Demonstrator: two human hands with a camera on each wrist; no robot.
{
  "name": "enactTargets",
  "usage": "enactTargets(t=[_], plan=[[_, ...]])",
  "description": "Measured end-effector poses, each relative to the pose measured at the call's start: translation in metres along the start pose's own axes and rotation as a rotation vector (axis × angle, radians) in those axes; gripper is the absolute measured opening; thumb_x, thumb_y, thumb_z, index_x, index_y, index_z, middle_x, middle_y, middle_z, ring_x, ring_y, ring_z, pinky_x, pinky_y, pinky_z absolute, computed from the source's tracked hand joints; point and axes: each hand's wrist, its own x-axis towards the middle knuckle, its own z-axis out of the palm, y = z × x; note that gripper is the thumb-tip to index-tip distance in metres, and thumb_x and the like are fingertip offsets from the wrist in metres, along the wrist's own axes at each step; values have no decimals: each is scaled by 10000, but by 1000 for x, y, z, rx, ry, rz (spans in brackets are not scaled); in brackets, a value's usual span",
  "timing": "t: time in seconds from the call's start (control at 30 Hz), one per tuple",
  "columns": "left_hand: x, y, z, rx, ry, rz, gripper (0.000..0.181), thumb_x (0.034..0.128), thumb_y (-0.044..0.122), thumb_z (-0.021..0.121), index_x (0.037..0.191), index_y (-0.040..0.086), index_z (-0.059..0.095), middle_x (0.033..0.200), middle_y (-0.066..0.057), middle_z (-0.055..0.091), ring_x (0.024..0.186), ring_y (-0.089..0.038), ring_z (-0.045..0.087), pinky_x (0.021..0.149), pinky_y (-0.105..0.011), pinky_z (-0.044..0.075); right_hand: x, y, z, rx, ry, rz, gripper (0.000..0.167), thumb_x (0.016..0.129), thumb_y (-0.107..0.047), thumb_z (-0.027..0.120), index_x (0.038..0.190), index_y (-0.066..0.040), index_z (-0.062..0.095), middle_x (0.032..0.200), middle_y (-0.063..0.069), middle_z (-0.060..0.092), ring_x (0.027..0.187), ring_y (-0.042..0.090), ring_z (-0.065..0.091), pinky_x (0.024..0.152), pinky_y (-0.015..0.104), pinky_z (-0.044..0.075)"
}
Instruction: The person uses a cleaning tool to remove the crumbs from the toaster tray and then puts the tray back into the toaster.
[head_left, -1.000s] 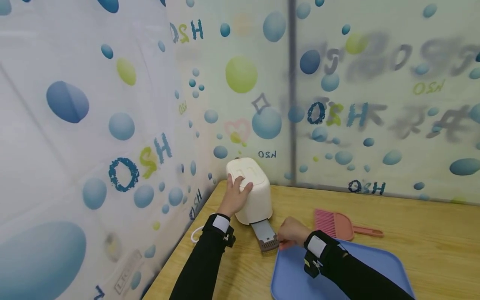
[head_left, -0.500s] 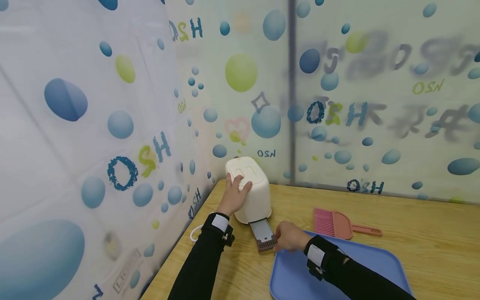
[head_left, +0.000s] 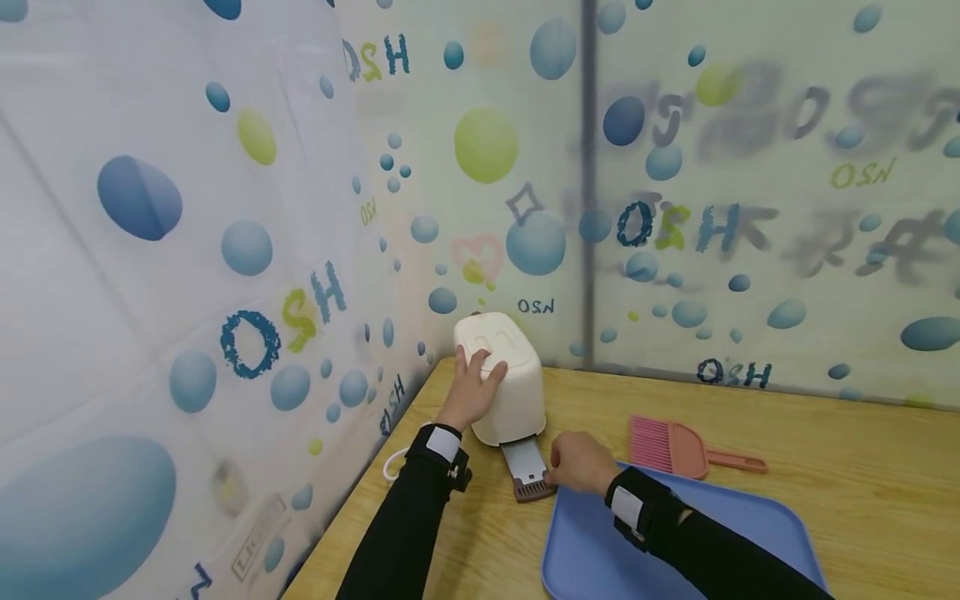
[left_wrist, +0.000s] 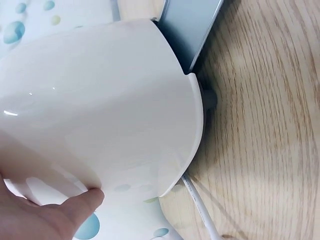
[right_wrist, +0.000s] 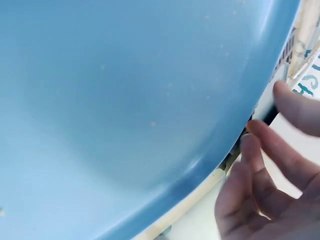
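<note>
A cream toaster stands in the table's far left corner, its grey crumb tray with a brown end sticking out toward me. My left hand rests on the toaster's top and near side, fingers spread; in the left wrist view one finger touches the glossy shell. Beside the crumb tray's brown end is my right hand, fingertips at its right corner. The right wrist view shows its thumb and fingers apart, loosely bent, beyond the rim of a blue tray. Whether they touch the crumb tray is unclear.
Small pale specks lie on the blue tray. A pink brush nests against a pink dustpan behind it. The toaster's white cord runs along its left side. Patterned curtains border the wooden table at back and left.
My right hand has lifted a little and turned, its fingertips moving from beside the crumb tray's lower corner to slightly higher. My left hand and the toaster have stayed in place.
</note>
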Motion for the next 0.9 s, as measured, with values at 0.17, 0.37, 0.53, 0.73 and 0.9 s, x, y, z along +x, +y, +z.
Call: enactTargets(t=[0.17,0.37,0.53,0.73,0.9], plan=[[0,-3,0,6,-6,-22,599,1057,528,453,1501,128,416,1674,-225,-50,1485,-473,231,1132,-599,323,2,-2,2,-88,-29,-50,315,685,-315,946,659,-155,676,687,-47,582,815,232,473,698,406,411],[1,-2,1,2,3,-12,579,1060,512,456,1491,126,425,1669,-244,-38,1471,-487,255,1120,-602,337,6,-5,7,-183,-59,-57,401,620,-358,976,628,-170,622,762,-28,564,869,254,486,787,486,427],[0,-4,2,-6,-9,3,662,1055,516,467,1548,91,345,1665,-254,-52,1478,-487,233,1135,-593,319,7,-4,13,-202,-36,-74,402,645,-341,962,631,-161,603,759,-23,571,868,262,502,791,494,444],[-17,-17,2,-142,10,61,1054,941,397,734,1599,9,8,1630,-271,139,1453,-396,312,1160,-528,300,6,0,16,-148,-22,-127,371,667,-325,943,645,-162,610,713,-41,554,811,235,481,711,437,430],[-46,-21,6,-85,-109,51,1120,844,302,854,1562,-46,68,1481,-297,409,1317,-400,491,1078,-531,406,3,1,8,-113,-14,-145,352,675,-304,937,657,-158,617,715,-38,552,783,220,461,680,408,415]])
